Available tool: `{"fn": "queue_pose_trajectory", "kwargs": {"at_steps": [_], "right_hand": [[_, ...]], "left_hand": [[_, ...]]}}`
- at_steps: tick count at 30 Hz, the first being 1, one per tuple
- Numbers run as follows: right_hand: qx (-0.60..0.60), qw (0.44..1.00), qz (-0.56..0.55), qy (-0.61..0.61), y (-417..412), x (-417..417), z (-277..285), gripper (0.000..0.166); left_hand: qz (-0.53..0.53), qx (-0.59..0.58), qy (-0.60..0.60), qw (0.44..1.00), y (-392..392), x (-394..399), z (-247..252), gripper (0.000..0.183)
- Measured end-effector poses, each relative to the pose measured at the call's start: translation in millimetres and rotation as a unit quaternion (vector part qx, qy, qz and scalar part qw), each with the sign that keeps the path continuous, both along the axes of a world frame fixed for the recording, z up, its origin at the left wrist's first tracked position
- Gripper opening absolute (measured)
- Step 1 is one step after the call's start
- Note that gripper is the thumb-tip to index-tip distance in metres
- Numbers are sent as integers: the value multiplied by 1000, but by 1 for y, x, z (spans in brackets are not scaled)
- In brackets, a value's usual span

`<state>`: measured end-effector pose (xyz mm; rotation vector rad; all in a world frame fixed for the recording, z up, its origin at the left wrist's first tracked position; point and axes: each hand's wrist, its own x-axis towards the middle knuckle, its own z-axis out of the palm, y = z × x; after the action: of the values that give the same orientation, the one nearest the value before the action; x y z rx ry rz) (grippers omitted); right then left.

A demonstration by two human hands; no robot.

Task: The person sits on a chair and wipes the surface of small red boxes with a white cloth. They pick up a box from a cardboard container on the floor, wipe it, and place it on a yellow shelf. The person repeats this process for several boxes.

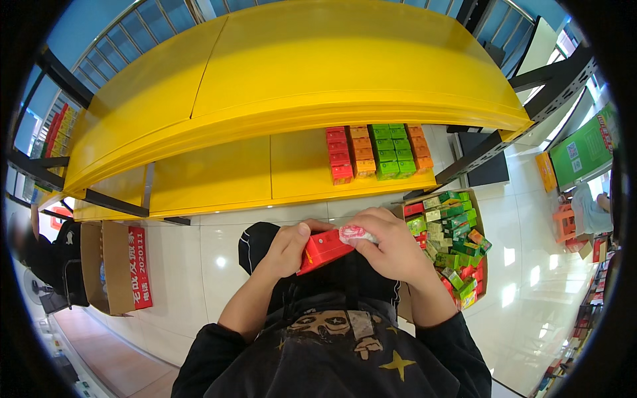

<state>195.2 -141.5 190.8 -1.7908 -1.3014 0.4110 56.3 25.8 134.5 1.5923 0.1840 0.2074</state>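
Between my hands, above my lap, is a small red carton (pixel 323 249). My left hand (pixel 287 248) grips it from the left, thumb on top. A crumpled white cloth or tissue with red stains or print (pixel 357 234) is pinched in my right hand (pixel 390 244), and it touches the carton's right end. Close by my right forearm stands an open cardboard box (pixel 484 209) heaped with green, red and pale small cartons (pixel 450 229). Ahead, on the lower yellow shelf (pixel 219 171), stand rows of red cartons (pixel 340 156), orange cartons (pixel 362 151) and green cartons (pixel 393 151).
The upper yellow shelf (pixel 323 59) overhangs the lower one, with black metal posts (pixel 477 154) at its ends. To the left stands another cardboard box (pixel 117 268) with red printed writing. A person in dark clothing (pixel 47 263) is at far left; another (pixel 587 206) sits at far right.
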Motion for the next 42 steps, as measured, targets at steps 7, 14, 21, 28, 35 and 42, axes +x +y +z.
{"fn": "queue_pose_trajectory", "kwargs": {"at_steps": [7, 14, 21, 28, 35, 42], "right_hand": [[46, 970, -92, 221, 5, -12, -19, 23], [143, 953, -144, 224, 19, -33, -32, 24], [130, 969, -163, 130, 22, -28, -31, 26], [131, 924, -150, 326, 13, -30, -33, 26], [105, 992, -62, 41, 7, -17, -15, 28], [97, 990, 82, -59, 9, -19, 8, 35]], "left_hand": [[-32, -389, -31, 920, 1, -4, -34, 85], [-8, -612, -48, 789, -4, 4, -22, 74], [98, -511, 15, 854, -8, 7, -16, 66], [65, -378, -59, 922, -7, 0, -11, 71], [14, -113, -108, 988, 5, -5, -12, 85], [37, 84, -72, 993, 5, -4, -1, 90]]}}
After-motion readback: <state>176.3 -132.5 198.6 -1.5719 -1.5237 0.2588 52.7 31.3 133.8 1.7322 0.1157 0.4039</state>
